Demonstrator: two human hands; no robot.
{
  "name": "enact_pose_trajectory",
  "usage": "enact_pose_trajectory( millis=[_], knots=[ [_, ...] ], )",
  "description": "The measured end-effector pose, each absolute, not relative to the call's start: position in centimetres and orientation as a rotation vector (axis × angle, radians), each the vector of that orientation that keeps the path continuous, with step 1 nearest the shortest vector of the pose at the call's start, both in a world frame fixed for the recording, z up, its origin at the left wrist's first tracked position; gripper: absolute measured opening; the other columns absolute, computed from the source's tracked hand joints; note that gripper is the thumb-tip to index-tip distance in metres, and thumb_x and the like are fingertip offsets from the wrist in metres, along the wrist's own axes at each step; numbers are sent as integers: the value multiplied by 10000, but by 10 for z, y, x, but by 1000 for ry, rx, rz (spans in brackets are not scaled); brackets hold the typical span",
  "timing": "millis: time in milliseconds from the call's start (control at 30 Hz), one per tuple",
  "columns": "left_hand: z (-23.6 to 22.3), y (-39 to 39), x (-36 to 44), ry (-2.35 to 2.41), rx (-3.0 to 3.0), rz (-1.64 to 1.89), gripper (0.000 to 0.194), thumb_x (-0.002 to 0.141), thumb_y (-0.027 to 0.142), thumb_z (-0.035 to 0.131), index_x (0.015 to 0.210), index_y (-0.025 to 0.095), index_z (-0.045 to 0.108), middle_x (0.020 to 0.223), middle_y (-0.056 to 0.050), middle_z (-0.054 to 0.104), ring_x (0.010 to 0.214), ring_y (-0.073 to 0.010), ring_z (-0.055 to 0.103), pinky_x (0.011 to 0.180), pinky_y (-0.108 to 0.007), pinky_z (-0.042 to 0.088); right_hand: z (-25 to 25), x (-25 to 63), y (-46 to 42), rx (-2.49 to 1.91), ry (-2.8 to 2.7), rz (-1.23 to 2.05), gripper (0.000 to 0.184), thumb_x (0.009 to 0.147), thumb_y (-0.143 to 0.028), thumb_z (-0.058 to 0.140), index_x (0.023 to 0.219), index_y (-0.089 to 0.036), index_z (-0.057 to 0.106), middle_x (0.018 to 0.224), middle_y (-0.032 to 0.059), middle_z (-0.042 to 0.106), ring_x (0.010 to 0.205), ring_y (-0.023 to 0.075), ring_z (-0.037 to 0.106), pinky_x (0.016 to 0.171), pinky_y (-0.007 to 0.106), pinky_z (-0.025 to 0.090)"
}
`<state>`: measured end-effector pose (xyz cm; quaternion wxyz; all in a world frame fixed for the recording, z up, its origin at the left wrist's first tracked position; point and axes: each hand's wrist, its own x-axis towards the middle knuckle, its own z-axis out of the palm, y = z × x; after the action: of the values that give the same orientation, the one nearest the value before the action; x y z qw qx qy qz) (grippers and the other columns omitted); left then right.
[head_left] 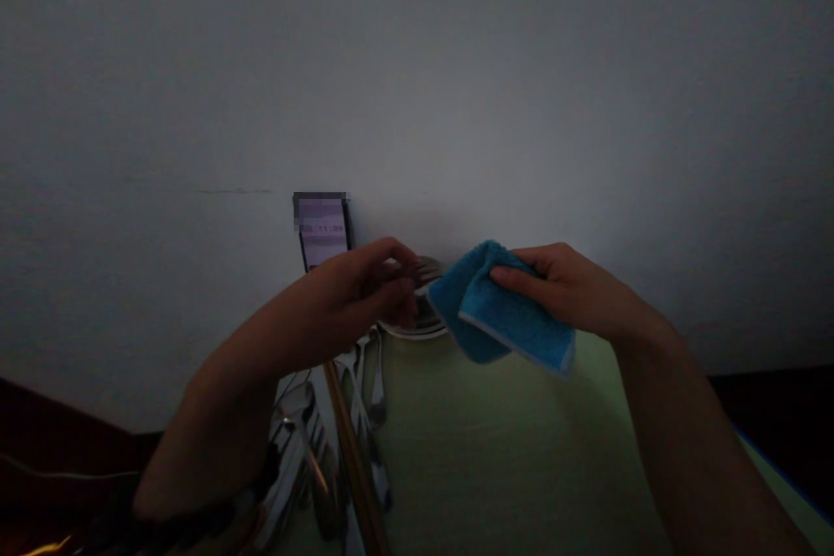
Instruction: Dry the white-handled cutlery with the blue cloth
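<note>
My right hand (547, 282) grips a folded blue cloth (514, 308) with a pale edge, thumb on top, held above the table. Left of the cloth, my left hand (378, 287) is closed with fingers curled and thumb drawn in. A fork's head (426, 269) shows right beside its fingertips; whether the fingers hold it is unclear in the dim light. Behind and below the left fingertips is a round dish (417, 334) with a pale rim and some metal cutlery in it, partly covered by the hand and cloth.
A phone (324, 234) showing a timer leans against the pale wall (456, 87). Several metal spoons (319, 486) and forks lie with wooden chopsticks (355, 460) at the left, partly under my left forearm. The table has a green top (508, 452).
</note>
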<state>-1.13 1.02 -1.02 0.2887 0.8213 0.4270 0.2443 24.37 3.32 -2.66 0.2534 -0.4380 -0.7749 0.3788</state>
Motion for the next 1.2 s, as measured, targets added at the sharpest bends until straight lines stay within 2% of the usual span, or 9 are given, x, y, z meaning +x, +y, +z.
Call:
enact_pose_trajectory(
  millis=[100, 300, 433, 600, 867, 1100, 1200],
  knots=[
    [-6, 10, -7, 1213, 2233, 561, 157, 907, 297, 453, 897, 171, 545, 784, 0, 674, 713, -127, 625, 634, -224, 478, -28, 243, 35, -1256, -2129, 1028, 411, 842, -533, 441, 889, -172, 632, 683, 18, 583, 535, 107, 522, 447, 207, 394],
    [2, 5, -1, 1320, 2385, 528, 232, 873, 383, 492, 849, 191, 622, 759, 16, 653, 675, -124, 597, 602, -219, 446, -28, 241, 34, -1217, -2153, 1146, 451, 835, -559, 435, 899, -157, 628, 666, 7, 547, 526, 93, 485, 458, 208, 375],
    [2, 3, 0, 1322, 2382, 528, 244, 881, 385, 471, 843, 187, 609, 686, 25, 614, 602, -108, 571, 539, -200, 434, -28, 239, 33, -1148, -2117, 1220, 444, 830, -558, 451, 863, -153, 629, 666, -4, 525, 532, 79, 456, 477, 204, 368],
    [0, 3, 0, 1309, 2263, 577, 147, 870, 284, 502, 978, 201, 558, 678, 37, 636, 565, -96, 604, 527, -190, 465, -29, 235, 32, -1020, -2025, 1339, 396, 847, -514, 464, 900, -157, 626, 745, 4, 565, 599, 85, 481, 553, 217, 396],
    [0, 5, -2, 1250, 2164, 705, 89, 842, 266, 554, 882, 186, 560, 740, 8, 697, 671, -131, 666, 589, -221, 532, -27, 232, 32, -1058, -2192, 1237, 404, 844, -526, 458, 839, -153, 611, 685, -16, 505, 568, 74, 425, 510, 196, 352],
    [7, 3, 6, 1302, 2089, 838, 145, 798, 284, 604, 746, 166, 539, 684, -10, 704, 627, -147, 677, 546, -220, 546, -26, 225, 29, -985, -2326, 1248, 429, 866, -540, 397, 864, -159, 595, 651, -27, 459, 540, 73, 391, 464, 193, 318],
    [10, 2, 9, 1328, 2051, 867, 168, 787, 295, 614, 729, 167, 523, 636, -3, 690, 586, -150, 674, 523, -224, 548, -23, 218, 28, -929, -2395, 1243, 410, 886, -508, 379, 892, -157, 590, 671, -23, 476, 564, 78, 405, 485, 197, 342]
  ],
)
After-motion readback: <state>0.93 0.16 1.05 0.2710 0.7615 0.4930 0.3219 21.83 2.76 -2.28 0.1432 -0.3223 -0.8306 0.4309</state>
